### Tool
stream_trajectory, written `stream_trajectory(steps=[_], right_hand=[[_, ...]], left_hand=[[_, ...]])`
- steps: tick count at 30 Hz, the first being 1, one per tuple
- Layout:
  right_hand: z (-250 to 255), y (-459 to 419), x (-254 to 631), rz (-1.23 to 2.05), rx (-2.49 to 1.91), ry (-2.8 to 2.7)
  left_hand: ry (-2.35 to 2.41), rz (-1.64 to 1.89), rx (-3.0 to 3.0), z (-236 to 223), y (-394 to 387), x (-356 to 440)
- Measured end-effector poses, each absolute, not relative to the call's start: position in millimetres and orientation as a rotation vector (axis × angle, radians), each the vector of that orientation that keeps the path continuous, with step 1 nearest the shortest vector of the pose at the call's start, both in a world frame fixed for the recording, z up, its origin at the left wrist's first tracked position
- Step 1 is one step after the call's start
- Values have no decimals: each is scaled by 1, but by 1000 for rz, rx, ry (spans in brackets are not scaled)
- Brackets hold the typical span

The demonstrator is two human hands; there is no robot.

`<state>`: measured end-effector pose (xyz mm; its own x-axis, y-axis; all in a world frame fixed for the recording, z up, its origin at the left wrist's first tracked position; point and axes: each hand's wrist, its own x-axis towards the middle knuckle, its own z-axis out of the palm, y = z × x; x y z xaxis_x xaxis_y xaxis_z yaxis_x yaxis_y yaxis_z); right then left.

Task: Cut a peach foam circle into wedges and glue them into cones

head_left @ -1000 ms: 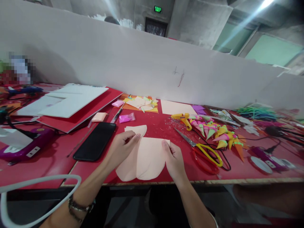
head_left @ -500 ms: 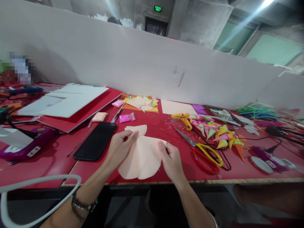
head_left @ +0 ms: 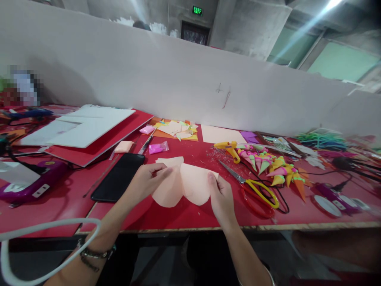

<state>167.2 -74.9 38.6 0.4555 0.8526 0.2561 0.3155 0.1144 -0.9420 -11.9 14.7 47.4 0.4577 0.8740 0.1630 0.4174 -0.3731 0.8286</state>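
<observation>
Pale peach paper with rounded lower edges is stretched between my two hands, above the red tabletop. Two lobes meet at a crease or overlap in the middle; whether this is one piece or two I cannot tell. My left hand pinches the left lobe near its top, thumb on the near side. At the upper right corner, my right hand grips the paper between thumb and fingers. Behind my left hand a further straight-topped bit of peach paper shows. The fingers behind the paper are hidden.
A black phone lies left of my left hand. To the right are scissors, a yellow glue gun and several small coloured cones. White boards are stacked at back left. A white tube loop hangs front left.
My right hand has moved right and slightly down. The paper's lower edge has lifted and its lobes have spread apart. My left hand stays nearly in place, still pinching.
</observation>
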Motion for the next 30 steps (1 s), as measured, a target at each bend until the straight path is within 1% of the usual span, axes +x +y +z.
stream_trajectory(steps=[7,12,16,20,23,27,30], right_hand=[[37,-75,174,582,-1492,-1077],[37,-75,181,534,-1529,-1076],[37,-73,184,528,-1477,-1028],[38,-71,182,664,-1369,-1181],[38,-70,179,726,-1391,-1239],[37,-70,179,672,-1398,-1070],[35,-69,179,615,-1359,-932]], left_hand=[[996,791,2030,48,17,-19],[1014,833,1972,51,17,-19],[1062,876,1876,53,18,-20],[1072,927,1831,52,19,-19],[1063,942,1664,50,20,-18],[902,899,1272,47,22,-15],[865,878,1161,46,21,-10]])
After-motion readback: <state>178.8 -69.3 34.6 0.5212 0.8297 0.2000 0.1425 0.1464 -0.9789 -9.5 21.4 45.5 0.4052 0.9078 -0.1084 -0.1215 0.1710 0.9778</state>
